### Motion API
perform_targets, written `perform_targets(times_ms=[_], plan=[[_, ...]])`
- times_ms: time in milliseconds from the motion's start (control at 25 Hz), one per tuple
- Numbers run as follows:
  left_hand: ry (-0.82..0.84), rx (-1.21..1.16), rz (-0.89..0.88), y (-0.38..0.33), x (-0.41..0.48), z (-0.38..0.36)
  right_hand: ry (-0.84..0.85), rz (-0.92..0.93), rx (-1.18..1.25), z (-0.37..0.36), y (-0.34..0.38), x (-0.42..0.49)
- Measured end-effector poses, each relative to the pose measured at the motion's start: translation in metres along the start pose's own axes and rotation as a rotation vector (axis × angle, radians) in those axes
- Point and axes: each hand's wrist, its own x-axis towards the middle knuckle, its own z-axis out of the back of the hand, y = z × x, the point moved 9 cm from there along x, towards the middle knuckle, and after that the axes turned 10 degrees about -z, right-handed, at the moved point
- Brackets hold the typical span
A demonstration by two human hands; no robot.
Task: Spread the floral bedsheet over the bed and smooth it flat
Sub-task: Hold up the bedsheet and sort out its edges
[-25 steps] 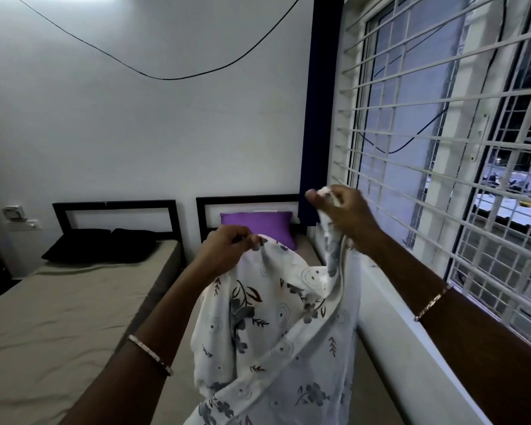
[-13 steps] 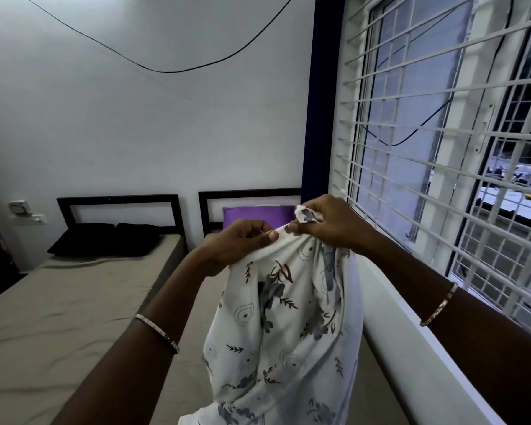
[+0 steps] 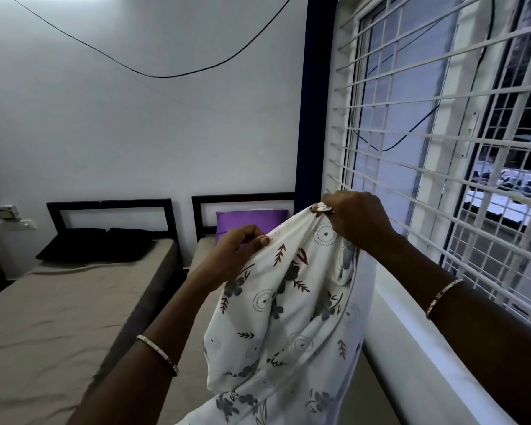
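Floral bedsheet (image 3: 288, 317) hangs bunched in the air over the window-side bed (image 3: 204, 250), not yet laid. The left hand (image 3: 239, 256) pinches its top edge; the right hand (image 3: 359, 222) grips a gathered corner, higher. They touched a moment ago and have now drawn apart, likely opening the edge. White cloth, grey-and-rust flowers, deep soft folds

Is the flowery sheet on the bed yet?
Not yet. Done: the floral bedsheet is picked up. Now: the left hand and right hand hold its top edge, and it hangs bunched in the air. Left: lay it over the bed with the purple pillow and smooth it.
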Motion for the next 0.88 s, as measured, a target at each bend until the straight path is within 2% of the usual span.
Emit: perform_targets(times_ms=[120, 200, 400, 520, 600, 680, 760, 880], plan=[[0.011, -0.06, 0.036, 0.009, -0.006, 0.001, -0.022, -0.073, -0.025, 0.003, -0.021, 0.003], [-0.006, -0.048, 0.057, 0.016, -0.008, 0.005, -0.027, -0.056, -0.001, 0.004, -0.027, 0.003], [-0.263, 0.265, -0.04, 0.011, -0.006, 0.028, 0.03, -0.043, 0.184, 0.004, -0.03, 0.003], [-0.33, 0.291, -0.045, 0.016, -0.007, 0.034, 0.093, -0.027, 0.267, 0.0, -0.029, 0.0], [-0.342, 0.287, -0.047, 0.018, -0.009, 0.035, 0.097, -0.02, 0.237, -0.002, -0.027, -0.003], [-0.286, 0.263, -0.07, 0.016, -0.01, 0.028, 0.046, -0.052, 0.176, -0.002, -0.031, -0.003], [-0.159, 0.268, -0.1, 0.015, -0.008, 0.015, 0.005, -0.085, 0.122, -0.003, -0.036, -0.002], [0.033, 0.169, -0.016, 0.03, -0.01, -0.001, -0.031, -0.121, 0.058, -0.004, -0.039, 0.0]])
